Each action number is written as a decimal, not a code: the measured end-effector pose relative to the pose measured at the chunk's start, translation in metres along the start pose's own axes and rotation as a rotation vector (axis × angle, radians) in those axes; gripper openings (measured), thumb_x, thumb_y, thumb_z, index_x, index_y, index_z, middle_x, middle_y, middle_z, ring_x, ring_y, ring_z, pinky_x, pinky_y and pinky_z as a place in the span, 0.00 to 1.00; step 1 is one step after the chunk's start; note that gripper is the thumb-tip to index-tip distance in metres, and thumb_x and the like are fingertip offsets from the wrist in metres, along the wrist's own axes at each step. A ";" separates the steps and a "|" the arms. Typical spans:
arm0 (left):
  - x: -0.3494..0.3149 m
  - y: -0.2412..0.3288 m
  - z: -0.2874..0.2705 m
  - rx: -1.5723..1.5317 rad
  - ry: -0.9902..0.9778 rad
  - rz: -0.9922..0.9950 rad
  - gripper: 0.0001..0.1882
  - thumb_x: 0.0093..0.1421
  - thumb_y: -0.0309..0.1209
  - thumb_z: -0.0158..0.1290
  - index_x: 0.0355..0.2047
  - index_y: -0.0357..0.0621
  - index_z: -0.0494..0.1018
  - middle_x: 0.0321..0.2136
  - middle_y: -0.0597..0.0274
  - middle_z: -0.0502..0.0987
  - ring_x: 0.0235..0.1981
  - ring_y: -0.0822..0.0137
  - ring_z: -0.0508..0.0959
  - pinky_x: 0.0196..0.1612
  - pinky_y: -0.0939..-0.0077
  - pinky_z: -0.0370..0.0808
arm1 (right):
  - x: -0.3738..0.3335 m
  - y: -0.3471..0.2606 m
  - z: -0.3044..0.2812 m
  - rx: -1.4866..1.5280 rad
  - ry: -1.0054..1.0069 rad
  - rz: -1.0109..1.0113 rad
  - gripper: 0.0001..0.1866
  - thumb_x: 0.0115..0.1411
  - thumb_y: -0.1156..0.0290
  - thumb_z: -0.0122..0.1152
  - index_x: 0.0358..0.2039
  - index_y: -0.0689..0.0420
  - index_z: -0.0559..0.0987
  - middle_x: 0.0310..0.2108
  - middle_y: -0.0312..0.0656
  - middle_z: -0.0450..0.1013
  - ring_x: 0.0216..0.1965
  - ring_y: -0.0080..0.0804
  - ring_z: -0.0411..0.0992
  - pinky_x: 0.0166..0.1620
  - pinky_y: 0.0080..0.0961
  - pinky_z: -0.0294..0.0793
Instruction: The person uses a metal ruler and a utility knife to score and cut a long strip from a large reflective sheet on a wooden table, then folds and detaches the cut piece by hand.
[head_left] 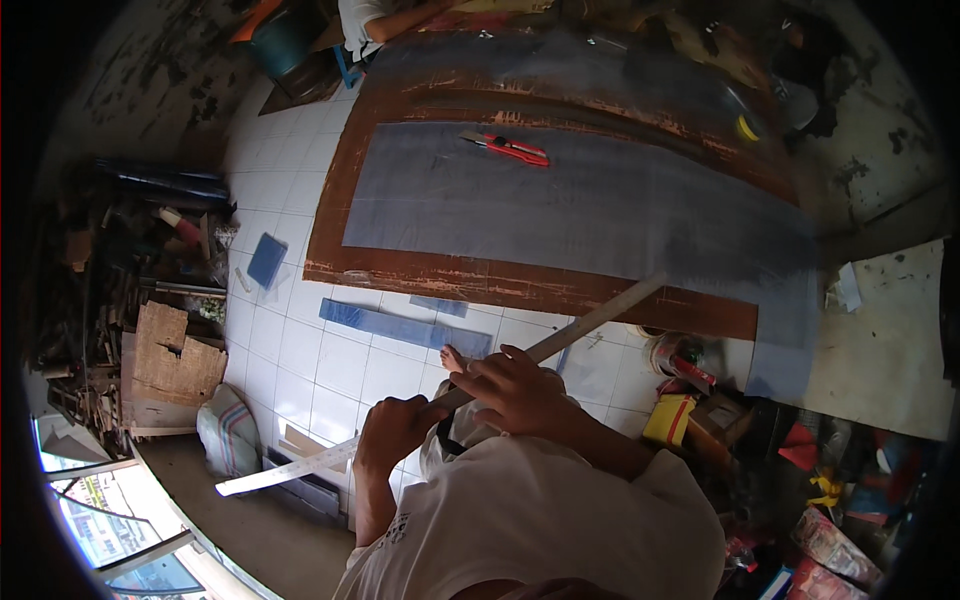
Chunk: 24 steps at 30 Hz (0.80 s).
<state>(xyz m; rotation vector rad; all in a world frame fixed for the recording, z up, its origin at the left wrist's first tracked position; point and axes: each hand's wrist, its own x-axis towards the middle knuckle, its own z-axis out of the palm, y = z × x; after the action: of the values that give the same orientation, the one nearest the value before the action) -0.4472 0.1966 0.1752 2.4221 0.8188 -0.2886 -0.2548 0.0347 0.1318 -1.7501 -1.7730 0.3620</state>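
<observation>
A long pale ruler (300, 468) crosses in front of my body at a slant, its far right end reaching over the table's near edge. My left hand (398, 432) is closed around it near the middle. Farther right along the same ruler, my right hand (508, 388) grips it with bent fingers, the thumb side partly hidden. Beyond my hands, a translucent grey-blue plastic sheet (580, 205) covers part of the worn brown table (335, 215). On that sheet lies a red utility knife (515, 149) with its blade pointing left.
Blue plastic strips (390, 322) lie on the white tiled floor (285, 345). Scrap wood and a torn brown board (170, 355) crowd the left side. Tape rolls (675, 355) and a yellow box (669, 418) stand by the table's right corner. Another person's arm (405, 20) shows at the far end.
</observation>
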 end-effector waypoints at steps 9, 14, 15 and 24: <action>0.057 0.112 -0.008 0.124 -0.206 0.553 0.18 0.64 0.48 0.58 0.35 0.46 0.81 0.23 0.53 0.81 0.28 0.50 0.83 0.32 0.57 0.79 | -0.059 -0.017 -0.040 -0.159 0.317 0.294 0.16 0.51 0.66 0.72 0.41 0.51 0.81 0.29 0.39 0.79 0.26 0.38 0.79 0.29 0.34 0.77; 0.107 0.146 0.004 -0.050 -0.149 0.725 0.14 0.59 0.42 0.66 0.37 0.44 0.82 0.31 0.52 0.83 0.33 0.51 0.83 0.36 0.60 0.78 | -0.084 0.013 -0.061 -0.168 0.408 0.517 0.12 0.47 0.70 0.72 0.35 0.52 0.83 0.22 0.37 0.77 0.22 0.35 0.78 0.25 0.32 0.75; 0.114 0.159 -0.002 -0.127 0.045 0.880 0.15 0.56 0.39 0.68 0.38 0.44 0.81 0.38 0.51 0.82 0.38 0.49 0.82 0.40 0.59 0.79 | -0.090 0.023 -0.067 -0.168 0.453 0.586 0.13 0.46 0.71 0.72 0.35 0.52 0.83 0.23 0.38 0.78 0.23 0.35 0.79 0.26 0.31 0.76; 0.192 0.088 0.015 -0.686 -0.675 0.803 0.18 0.60 0.30 0.64 0.51 0.40 0.77 0.49 0.55 0.80 0.53 0.58 0.79 0.56 0.62 0.76 | -0.135 0.091 -0.144 -0.432 0.543 0.880 0.19 0.39 0.73 0.70 0.37 0.53 0.85 0.23 0.41 0.79 0.24 0.40 0.80 0.31 0.34 0.77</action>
<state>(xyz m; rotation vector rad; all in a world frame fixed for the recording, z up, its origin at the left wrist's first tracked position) -0.2418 0.2244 0.1315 1.6390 -0.3311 -0.3837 -0.1055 -0.1208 0.1584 -2.5678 -0.6580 -0.1740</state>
